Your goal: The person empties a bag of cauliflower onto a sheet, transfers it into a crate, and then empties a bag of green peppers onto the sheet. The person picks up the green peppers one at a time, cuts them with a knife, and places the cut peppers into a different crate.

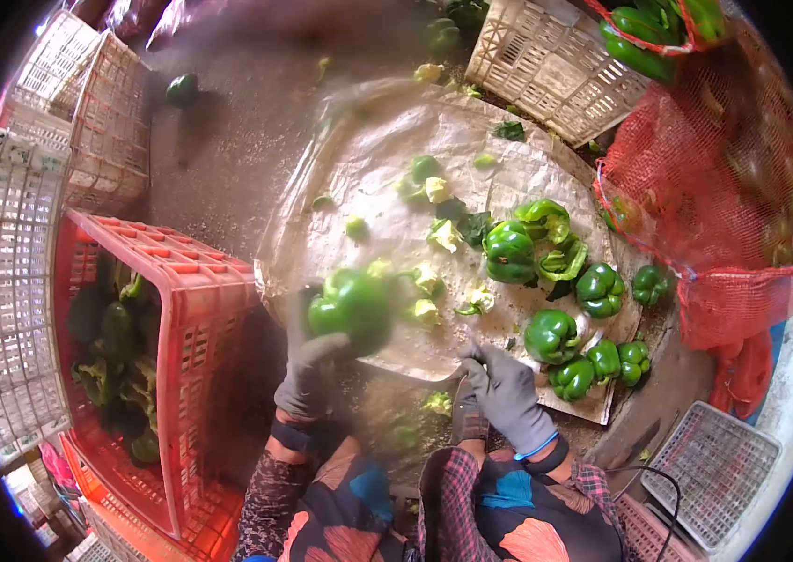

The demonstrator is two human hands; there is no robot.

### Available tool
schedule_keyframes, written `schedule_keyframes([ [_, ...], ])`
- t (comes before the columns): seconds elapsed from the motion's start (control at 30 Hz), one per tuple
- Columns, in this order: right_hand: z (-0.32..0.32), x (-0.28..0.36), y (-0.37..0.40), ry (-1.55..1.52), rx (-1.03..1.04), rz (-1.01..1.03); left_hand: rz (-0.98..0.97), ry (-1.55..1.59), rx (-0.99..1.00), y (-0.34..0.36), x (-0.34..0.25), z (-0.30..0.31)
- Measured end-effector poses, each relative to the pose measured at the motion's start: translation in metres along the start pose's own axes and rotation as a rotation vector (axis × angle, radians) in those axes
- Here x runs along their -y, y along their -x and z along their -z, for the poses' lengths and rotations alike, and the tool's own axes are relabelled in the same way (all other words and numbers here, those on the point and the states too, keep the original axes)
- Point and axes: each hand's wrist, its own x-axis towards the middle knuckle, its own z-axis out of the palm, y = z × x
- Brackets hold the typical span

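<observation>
My left hand (310, 377), in a grey glove, is closed on a large green bell pepper (352, 311), slightly blurred above the near left part of a pale sheet (359, 140). My right hand (509, 398), also gloved in grey, is closed at the sheet's near edge with thumb and forefinger together; what it grips is too small and blurred to name. Right of centre on the sheet lie several whole green peppers (551, 335) and some cut-open pepper pieces (563, 259). Pale cores and trimmings (444, 234) are scattered in the middle.
At left, a tipped red crate (209, 251) holds dark green peppers, with white crates (17, 253) behind it. A red mesh sack (696, 178) of peppers stands at right. A white crate (556, 70) sits at the far edge, and a grey basket (715, 473) at lower right.
</observation>
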Motion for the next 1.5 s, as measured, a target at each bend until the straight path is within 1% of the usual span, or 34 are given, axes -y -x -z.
schedule_keyframes([
  [0.07, 0.023, 0.022, -0.02, -0.41, -0.072, 0.205, 0.027, -0.098, 0.266, -0.005, 0.021, 0.012],
  [0.1, 0.024, 0.028, -0.03, -0.492, 0.059, 0.189, 0.044, -0.069, 0.424, -0.003, 0.027, 0.006],
  [0.13, 0.022, 0.035, -0.039, -0.573, 0.193, 0.175, 0.016, -0.172, 0.544, -0.006, 0.029, 0.003],
  [0.17, 0.02, 0.038, -0.045, -0.932, 0.351, 0.002, 0.018, -0.199, 0.499, -0.006, 0.029, -0.006],
  [0.2, 0.02, 0.035, -0.043, -0.924, 0.349, 0.0, 0.017, -0.226, 0.448, -0.004, 0.027, -0.015],
  [0.27, 0.015, 0.033, -0.04, -0.892, 0.202, 0.059, 0.194, -0.129, 0.392, 0.007, 0.026, -0.024],
  [0.3, 0.007, 0.034, -0.032, -1.016, 0.12, 0.043, 0.169, -0.2, 0.427, 0.011, 0.044, -0.013],
  [0.37, -0.008, 0.028, -0.028, -0.986, 0.111, 0.072, 0.216, -0.13, 0.321, 0.018, 0.048, -0.017],
  [0.4, -0.013, 0.028, -0.025, -0.959, 0.086, 0.096, 0.299, -0.094, 0.242, 0.025, 0.029, -0.031],
  [0.43, -0.007, 0.028, -0.027, -1.019, 0.146, 0.074, 0.308, -0.102, 0.238, 0.026, 0.033, -0.026],
  [0.5, 0.001, 0.027, -0.028, -1.079, 0.222, 0.083, 0.001, -0.335, 0.355, 0.02, 0.048, -0.015],
  [0.53, 0.005, 0.024, -0.027, -1.128, 0.291, 0.093, 0.01, -0.336, 0.365, 0.018, 0.052, -0.011],
  [0.6, 0.007, 0.01, -0.027, -1.072, 0.298, 0.144, 0.075, -0.329, 0.449, 0.014, 0.053, -0.012],
  [0.67, 0.015, 0.003, -0.029, -1.199, 0.504, -0.221, 0.345, 0.041, 0.447, 0.013, 0.05, -0.017],
  [0.77, 0.022, 0.005, -0.036, -1.223, 0.537, -0.239, 0.346, 0.007, 0.426, 0.011, 0.055, -0.012],
  [0.8, 0.026, 0.007, -0.04, -1.241, 0.56, -0.271, 0.357, 0.11, 0.407, 0.012, 0.05, -0.016],
  [0.83, 0.023, 0.011, -0.038, -1.192, 0.485, -0.263, 0.365, 0.212, 0.39, 0.011, 0.046, -0.017],
  [0.87, 0.022, 0.017, -0.035, -1.191, 0.49, -0.249, 0.352, 0.207, 0.387, 0.01, 0.06, -0.004],
  [0.9, 0.019, 0.024, -0.032, -1.321, 0.384, -0.219, 0.316, 0.306, 0.373, 0.007, 0.09, 0.019],
  [0.93, 0.016, 0.029, -0.028, -1.45, 0.274, -0.189, 0.313, 0.421, 0.321, 0.006, 0.097, 0.025],
  [0.97, 0.002, 0.013, -0.03, -1.491, 0.28, -0.228, 0.324, 0.566, 0.248, 0.004, 0.091, 0.024],
  [1.0, -0.003, 0.016, -0.031, -1.427, 0.087, -0.153, 0.33, 0.692, 0.194, 0.002, 0.086, 0.023],
  [1.03, 0.001, 0.006, -0.039, -1.275, 0.076, -0.216, 0.304, 0.722, 0.17, -0.002, 0.081, 0.022],
  [1.07, 0.005, -0.005, -0.051, -1.122, 0.066, -0.277, 0.2, 0.555, 0.203, -0.004, 0.073, 0.021],
  [1.1, 0.003, -0.002, -0.062, -1.045, -0.129, -0.198, 0.067, 0.087, 0.231, -0.006, 0.067, 0.02],
  [1.17, -0.011, -0.02, -0.092, -0.836, -0.309, -0.056, 0.114, 0.222, 0.228, -0.001, 0.045, 0.01],
  [1.2, -0.008, -0.021, -0.099, -0.69, -0.337, 0.036, 0.091, 0.21, 0.148, 0.004, 0.033, -0.003],
  [1.23, -0.008, -0.02, -0.096, -0.69, -0.335, 0.039, 0.067, 0.17, 0.177, 0.004, 0.033, 0.0],
  [1.3, 0.019, 0.025, -0.079, -0.881, -0.258, -0.006, 0.032, 0.143, 0.184, 0.004, 0.033, 0.005],
  [1.33, 0.026, 0.044, -0.074, -1.02, -0.287, 0.073, 0.006, 0.16, 0.196, 0.003, 0.029, 0.006],
  [1.37, 0.037, 0.05, -0.078, -1.056, -0.179, 0.041, -0.029, 0.171, 0.196, 0.005, 0.022, 0.01],
  [1.4, 0.048, 0.071, -0.083, -1.084, -0.096, 0.053, -0.067, 0.175, 0.118, 0.011, 0.01, 0.005],
  [1.47, 0.08, 0.157, -0.091, -1.065, 0.061, 0.172, -0.081, 0.159, 0.035, 0.013, 0.01, 0.01],
  [1.5, 0.088, 0.195, -0.092, -1.045, 0.118, 0.325, -0.145, 0.191, 0.018, 0.014, 0.005, 0.008],
])
